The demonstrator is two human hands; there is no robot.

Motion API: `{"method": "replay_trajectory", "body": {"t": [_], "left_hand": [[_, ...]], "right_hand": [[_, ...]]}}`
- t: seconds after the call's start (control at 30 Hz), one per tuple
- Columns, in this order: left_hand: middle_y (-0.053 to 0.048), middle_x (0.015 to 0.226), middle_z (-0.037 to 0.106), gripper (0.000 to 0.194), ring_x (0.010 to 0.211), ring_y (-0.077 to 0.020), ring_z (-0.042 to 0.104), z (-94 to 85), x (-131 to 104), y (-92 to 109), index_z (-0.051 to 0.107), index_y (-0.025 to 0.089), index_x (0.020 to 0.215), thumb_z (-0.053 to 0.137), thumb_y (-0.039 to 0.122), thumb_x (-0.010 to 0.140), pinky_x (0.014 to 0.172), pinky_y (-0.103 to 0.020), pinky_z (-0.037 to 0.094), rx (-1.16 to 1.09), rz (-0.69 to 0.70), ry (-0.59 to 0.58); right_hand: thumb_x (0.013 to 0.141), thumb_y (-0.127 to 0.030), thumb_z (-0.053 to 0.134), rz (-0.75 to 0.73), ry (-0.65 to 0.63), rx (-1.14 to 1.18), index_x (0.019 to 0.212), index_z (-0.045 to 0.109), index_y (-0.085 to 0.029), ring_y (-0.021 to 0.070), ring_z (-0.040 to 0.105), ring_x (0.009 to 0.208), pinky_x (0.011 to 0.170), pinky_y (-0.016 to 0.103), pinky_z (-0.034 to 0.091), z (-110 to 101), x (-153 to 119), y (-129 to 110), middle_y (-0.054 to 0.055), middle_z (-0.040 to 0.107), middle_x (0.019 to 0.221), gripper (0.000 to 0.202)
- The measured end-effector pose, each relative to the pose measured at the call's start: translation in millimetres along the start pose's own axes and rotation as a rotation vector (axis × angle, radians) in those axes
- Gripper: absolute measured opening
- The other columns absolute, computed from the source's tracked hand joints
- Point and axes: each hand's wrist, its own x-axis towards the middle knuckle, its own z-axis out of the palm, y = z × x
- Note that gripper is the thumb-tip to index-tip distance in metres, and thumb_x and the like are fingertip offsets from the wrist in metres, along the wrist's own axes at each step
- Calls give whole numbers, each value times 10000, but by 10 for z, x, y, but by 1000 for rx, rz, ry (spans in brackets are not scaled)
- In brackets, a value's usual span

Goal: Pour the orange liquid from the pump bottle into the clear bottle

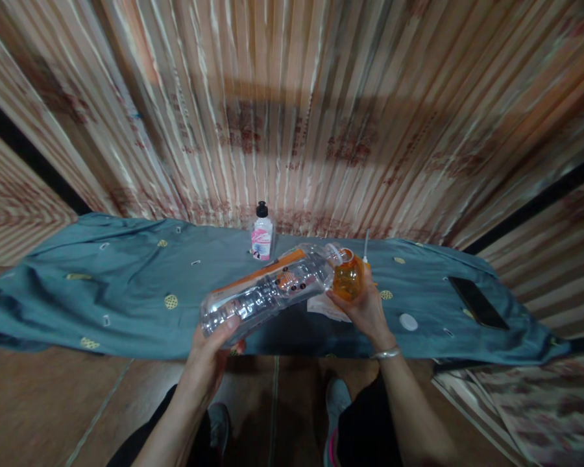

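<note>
My left hand (pixel 217 345) is wrapped round the base of a large clear plastic bottle (pixel 267 288) with an orange label. The bottle is tilted, its neck pointing up to the right. My right hand (pixel 365 308) grips a small orange translucent bottle (pixel 348 277), and the mouth of the large bottle meets its opening. Whether liquid passes between them I cannot make out. Behind my right hand a thin white stem (pixel 366 245) sticks up, perhaps part of a pump or spray top. A round white cap (pixel 409 322) lies to the right of that hand.
A pump bottle (pixel 261 235) with a black top and pink label stands at the back of the cloth-covered table (pixel 141 279). A dark phone (pixel 477 303) lies at the right. Pale paper (pixel 327 309) sits beneath my hands. Curtains (pixel 292 130) hang behind the table.
</note>
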Motion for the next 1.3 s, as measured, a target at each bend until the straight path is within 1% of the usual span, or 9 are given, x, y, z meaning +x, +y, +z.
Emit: {"method": "replay_trajectory", "body": {"t": [0.1, 0.2, 0.4, 0.47, 0.7, 0.77, 0.9, 1.1, 1.3], "left_hand": [[-23, 847, 735, 502, 523, -98, 547, -2, -6, -6, 732, 159, 1043, 930, 397, 648, 401, -185, 445, -4, -19, 14], [-30, 888, 736, 589, 553, -107, 555, 8, -14, -10, 723, 149, 1105, 941, 405, 621, 392, -184, 436, -7, -45, 37], [-12, 809, 710, 488, 577, -113, 560, 41, -32, -2, 735, 153, 978, 943, 416, 623, 399, -173, 426, -24, -78, 40], [-16, 811, 718, 496, 588, -116, 574, 46, -37, 1, 745, 151, 979, 943, 438, 626, 404, -170, 423, -14, -93, 46], [-14, 877, 735, 612, 626, -133, 591, 55, -77, 20, 712, 181, 1149, 943, 424, 638, 425, -186, 436, -6, -109, 57], [-21, 919, 741, 637, 657, -137, 594, 60, -95, 35, 708, 188, 1185, 941, 400, 631, 444, -189, 446, -4, -126, 50], [-28, 941, 745, 684, 693, -152, 594, 69, -105, 56, 700, 213, 1228, 926, 288, 587, 478, -202, 446, 37, -143, 21], [-15, 908, 722, 662, 630, -131, 531, 81, -74, 61, 709, 201, 1159, 905, 225, 527, 428, -198, 376, 42, -124, -48], [28, 761, 663, 635, 576, -129, 513, 55, -64, 57, 704, 210, 1148, 896, 204, 543, 418, -197, 367, 61, -84, -16]], "right_hand": [[718, -471, 870, -17, 12, -3, 1529, 430, -171, 370, 679, 1276, 1089, 551, 558, 7, -7, -5, 185, 665, 1422, 970], [722, -491, 871, -26, 36, -18, 1540, 419, -179, 367, 671, 1286, 1089, 545, 555, 15, -13, -4, 184, 651, 1442, 985], [733, -491, 863, -23, 25, -23, 1546, 410, -175, 373, 653, 1311, 1098, 545, 545, 8, -15, -22, 182, 635, 1456, 983], [731, -483, 866, -14, 23, -17, 1544, 412, -181, 372, 659, 1302, 1096, 546, 545, 6, -16, -27, 179, 641, 1448, 979], [728, -468, 863, -22, 37, 6, 1521, 432, -169, 369, 670, 1278, 1094, 545, 547, 10, -14, -25, 181, 662, 1410, 951], [730, -479, 859, -27, 47, 3, 1527, 426, -167, 368, 667, 1280, 1099, 551, 543, 14, -13, -12, 187, 651, 1425, 959], [722, -513, 857, -24, 71, -3, 1538, 405, -144, 384, 638, 1321, 1123, 580, 517, 21, -12, 31, 216, 617, 1465, 1003], [718, -513, 870, -14, 51, 3, 1541, 399, -164, 375, 638, 1322, 1129, 577, 515, 13, -15, 49, 198, 631, 1447, 1010], [719, -511, 882, -29, 47, -8, 1544, 406, -171, 377, 636, 1327, 1121, 557, 524, 3, -17, 15, 193, 625, 1458, 1011]]}}
